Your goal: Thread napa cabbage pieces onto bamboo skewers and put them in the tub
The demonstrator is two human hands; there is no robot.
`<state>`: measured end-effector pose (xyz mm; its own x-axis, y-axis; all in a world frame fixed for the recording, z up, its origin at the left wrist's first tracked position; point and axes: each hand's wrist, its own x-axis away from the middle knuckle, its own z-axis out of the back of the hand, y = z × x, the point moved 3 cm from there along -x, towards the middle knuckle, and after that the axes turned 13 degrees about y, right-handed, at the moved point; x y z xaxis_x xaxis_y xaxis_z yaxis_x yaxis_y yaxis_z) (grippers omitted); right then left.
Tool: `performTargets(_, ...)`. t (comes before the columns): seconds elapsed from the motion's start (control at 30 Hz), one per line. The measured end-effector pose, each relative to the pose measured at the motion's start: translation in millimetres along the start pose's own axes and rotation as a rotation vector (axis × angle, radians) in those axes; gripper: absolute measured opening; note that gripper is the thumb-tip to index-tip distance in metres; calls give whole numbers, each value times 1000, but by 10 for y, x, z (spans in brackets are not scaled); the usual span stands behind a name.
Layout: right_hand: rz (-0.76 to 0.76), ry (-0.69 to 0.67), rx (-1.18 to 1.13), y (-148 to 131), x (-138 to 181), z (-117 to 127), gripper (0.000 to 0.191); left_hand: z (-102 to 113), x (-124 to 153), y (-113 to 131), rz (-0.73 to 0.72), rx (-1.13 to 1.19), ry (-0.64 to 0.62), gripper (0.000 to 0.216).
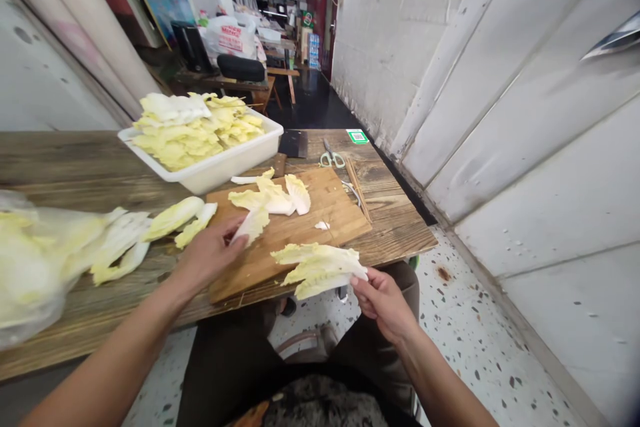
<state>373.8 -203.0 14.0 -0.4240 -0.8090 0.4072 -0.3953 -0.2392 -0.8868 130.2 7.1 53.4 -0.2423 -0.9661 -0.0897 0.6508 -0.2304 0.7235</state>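
My right hand is closed on a stack of pale cabbage leaves at the near edge of the wooden cutting board. On the board's left side my left hand grips a single cabbage leaf. Loose cut leaves lie in the board's middle. A white tub heaped with cabbage pieces stands behind the board. Whole leaves and a blurred cabbage heap lie to the left on the wooden table.
A cleaver, scissors and chopsticks lie beyond and right of the board. A green sticker marks the table's far corner. A white wall runs close along the right. Speckled floor shows below.
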Motion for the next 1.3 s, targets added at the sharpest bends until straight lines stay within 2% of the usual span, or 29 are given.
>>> performTargets(0.1, 43, 24, 47, -7, 20, 16, 41, 172, 46, -8, -50, -106, 58, 56)
performTargets(0.2, 129, 51, 105, -37, 64, 1, 34, 327, 145, 55, -196, -182, 168, 47)
performTargets(0.27, 311, 55, 242, -95, 136, -32, 24, 395, 261, 139, -354, -164, 259, 36)
performTargets(0.37, 715, -15, 570, -215, 344, -118, 19, 419, 505, 276, -614, -99, 323, 23)
performTargets(0.47, 1051, -72, 844, -328, 602, -169, 28, 388, 756, 377, -806, -136, 340, 44)
performTargets(0.53, 1223, -21, 1007, -401, 743, -167, 30, 360, 888, 414, -870, -169, 322, 60)
performTargets(0.6, 1334, 46, 1132, -454, 837, -154, 30, 336, 985, 431, -904, -188, 272, 65)
performTargets(0.7, 1398, 70, 1204, -478, 901, -133, 28, 328, 1076, 437, -928, -197, 235, 65)
performTargets(1.07, 1390, 11, 1212, -472, 912, -91, 29, 335, 1083, 495, -956, -121, 234, 64)
performTargets(1.3, 1407, 15, 1178, -493, 947, -87, 29, 298, 1118, 447, -956, -121, 233, 65)
